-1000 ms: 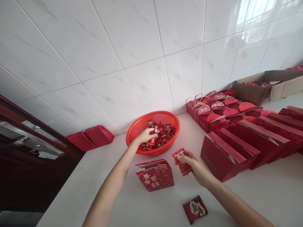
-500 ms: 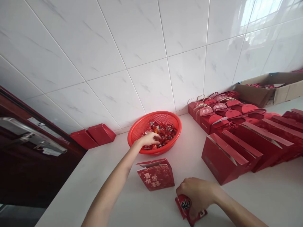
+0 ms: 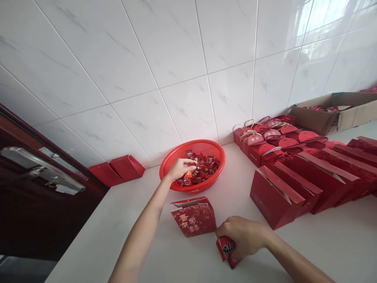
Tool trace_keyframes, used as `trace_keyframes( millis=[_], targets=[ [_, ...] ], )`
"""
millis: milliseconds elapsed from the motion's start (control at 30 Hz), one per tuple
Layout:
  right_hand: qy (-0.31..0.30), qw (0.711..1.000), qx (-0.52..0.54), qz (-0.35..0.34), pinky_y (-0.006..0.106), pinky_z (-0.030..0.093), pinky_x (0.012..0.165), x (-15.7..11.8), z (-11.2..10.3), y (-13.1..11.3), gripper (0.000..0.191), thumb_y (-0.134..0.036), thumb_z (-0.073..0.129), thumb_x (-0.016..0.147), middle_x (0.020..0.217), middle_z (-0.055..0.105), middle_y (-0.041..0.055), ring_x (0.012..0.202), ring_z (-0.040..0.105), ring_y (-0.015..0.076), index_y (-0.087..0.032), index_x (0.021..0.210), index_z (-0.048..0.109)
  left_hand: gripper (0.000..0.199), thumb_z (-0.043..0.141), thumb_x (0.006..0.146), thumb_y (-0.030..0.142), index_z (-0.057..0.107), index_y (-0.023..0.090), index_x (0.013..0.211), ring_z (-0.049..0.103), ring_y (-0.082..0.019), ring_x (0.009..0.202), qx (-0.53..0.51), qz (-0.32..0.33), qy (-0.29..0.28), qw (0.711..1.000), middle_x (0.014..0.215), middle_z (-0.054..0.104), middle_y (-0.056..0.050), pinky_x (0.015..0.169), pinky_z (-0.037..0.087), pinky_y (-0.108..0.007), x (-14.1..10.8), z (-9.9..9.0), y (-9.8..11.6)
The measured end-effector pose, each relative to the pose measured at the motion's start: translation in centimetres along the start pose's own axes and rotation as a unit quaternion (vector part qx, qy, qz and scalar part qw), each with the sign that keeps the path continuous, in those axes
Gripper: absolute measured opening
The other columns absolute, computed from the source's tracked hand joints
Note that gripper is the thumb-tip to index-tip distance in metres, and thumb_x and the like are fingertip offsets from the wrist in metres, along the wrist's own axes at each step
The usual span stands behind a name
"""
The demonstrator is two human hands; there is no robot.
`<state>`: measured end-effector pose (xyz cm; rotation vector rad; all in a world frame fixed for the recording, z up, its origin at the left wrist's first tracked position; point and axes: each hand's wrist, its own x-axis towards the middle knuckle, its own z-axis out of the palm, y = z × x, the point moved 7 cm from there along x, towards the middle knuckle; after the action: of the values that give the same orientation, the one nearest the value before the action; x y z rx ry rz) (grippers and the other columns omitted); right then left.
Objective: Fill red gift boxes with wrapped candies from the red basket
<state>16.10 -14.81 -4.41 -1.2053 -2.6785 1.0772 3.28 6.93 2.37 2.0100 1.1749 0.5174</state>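
Over the red plastic basket (image 3: pixel 163 165), my left hand (image 3: pixel 181 169) has thumb and fingers drawn together at what looks like a small wrapped candy, partly lost against the pile. Several wrapped candies (image 3: pixel 203 173), mostly red, fill the basket's bottom. A red paper gift box (image 3: pixel 194 219) with pale characters stands upright in front of it, its top flap open. At the lower right, my right hand (image 3: pixel 243 236) is closed round red snack packets (image 3: pixel 228 247) with black lettering, low over the counter. Its fingers hide much of them, and its fingertips are close to the gift box's right corner.
Several open red boxes (image 3: pixel 275 200) stand in a row at right. Behind them are closed boxes with cord handles (image 3: pixel 255 141) and an open cardboard carton (image 3: pixel 350 118). Two red boxes (image 3: pixel 126 169) lean by the tiled wall at left, near a dark door (image 3: pixel 29 212).
My left hand has lifted slightly out of the candies, with its fingers pinched. My right hand has moved a little left and up with the packets, closer to the gift box.
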Motion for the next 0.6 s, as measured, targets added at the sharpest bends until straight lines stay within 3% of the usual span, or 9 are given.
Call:
trace_keyframes(
  millis=[67,133,200,267,367,433,533,600],
  targets=[
    [0.019,0.996,0.093,-0.001,0.021,0.030,0.051,-0.3,-0.5,0.0,0.025,-0.022,0.082,0.058,0.065,0.058,-0.0043,0.057,0.049,0.0109,-0.018,0.076,0.064,0.064,0.077,0.067,0.060,0.075,0.012,0.110,0.070,-0.027,0.098,-0.047,0.012,0.030,0.998,0.115,0.074,-0.014,0.085,0.056,-0.038,-1.0,-0.7,0.7],
    [0.039,0.966,0.257,-0.017,0.021,0.035,0.050,-0.6,-1.2,-0.2,0.025,-0.026,0.081,0.063,0.064,0.059,-0.0044,0.055,0.052,0.0105,-0.018,0.078,0.062,0.063,0.082,0.061,0.059,0.077,0.014,0.105,0.071,-0.026,0.094,-0.114,0.027,0.064,0.991,0.108,0.076,-0.011,0.083,0.057,-0.036,-2.5,-1.6,1.8],
    [0.085,0.899,0.426,-0.058,0.022,0.043,0.053,-1.0,-2.4,-0.5,0.028,-0.031,0.082,0.067,0.068,0.063,-0.0023,0.057,0.056,0.0113,-0.017,0.081,0.061,0.060,0.086,0.059,0.057,0.078,0.015,0.101,0.072,-0.023,0.087,-0.173,0.039,0.090,0.980,0.098,0.077,-0.009,0.080,0.058,-0.034,-4.3,-2.4,3.1],
    [0.164,0.831,0.523,-0.096,0.022,0.047,0.056,-1.4,-4.1,-0.5,0.033,-0.031,0.085,0.066,0.073,0.066,-0.0002,0.060,0.058,0.0110,-0.016,0.086,0.064,0.055,0.085,0.061,0.056,0.078,0.016,0.099,0.071,-0.021,0.081,-0.190,0.047,0.100,0.976,0.092,0.077,-0.008,0.074,0.058,-0.031,-6.5,-2.9,4.7],
    [0.269,0.759,0.583,-0.109,0.019,0.045,0.051,-1.8,-5.9,0.0,0.039,-0.028,0.088,0.063,0.076,0.066,-0.0002,0.058,0.056,0.0086,-0.016,0.095,0.069,0.045,0.084,0.066,0.052,0.080,0.018,0.095,0.069,-0.019,0.078,-0.164,0.069,0.105,0.978,0.090,0.075,-0.007,0.068,0.058,-0.028,-9.8,-3.2,7.2],
    [0.292,0.725,0.615,-0.102,0.018,0.042,0.046,-1.6,-6.3,0.2,0.040,-0.027,0.089,0.062,0.074,0.066,-0.0006,0.055,0.056,0.0083,-0.017,0.097,0.071,0.039,0.081,0.072,0.049,0.081,0.020,0.097,0.066,-0.017,0.072,-0.135,0.083,0.101,0.982,0.084,0.071,-0.005,0.063,0.056,-0.025,-11.7,-3.0,8.5],
    [0.301,0.700,0.640,-0.099,0.019,0.042,0.045,-1.4,-6.8,-0.2,0.033,-0.027,0.089,0.062,0.072,0.066,-0.0003,0.056,0.057,0.0094,-0.017,0.089,0.073,0.034,0.079,0.076,0.046,0.081,0.021,0.099,0.060,-0.013,0.065,-0.106,0.105,0.099,0.984,0.079,0.066,-0.004,0.057,0.052,-0.023,-13.8,-2.7,9.5],
    [0.309,0.700,0.635,-0.109,0.020,0.044,0.048,-1.5,-7.8,-1.0,0.028,-0.026,0.089,0.062,0.073,0.067,0.0008,0.058,0.059,0.0102,-0.017,0.084,0.073,0.032,0.078,0.078,0.044,0.081,0.021,0.099,0.058,-0.013,0.066,-0.096,0.117,0.101,0.983,0.080,0.064,-0.004,0.057,0.051,-0.022,-14.6,-2.5,9.7]
  ],
)
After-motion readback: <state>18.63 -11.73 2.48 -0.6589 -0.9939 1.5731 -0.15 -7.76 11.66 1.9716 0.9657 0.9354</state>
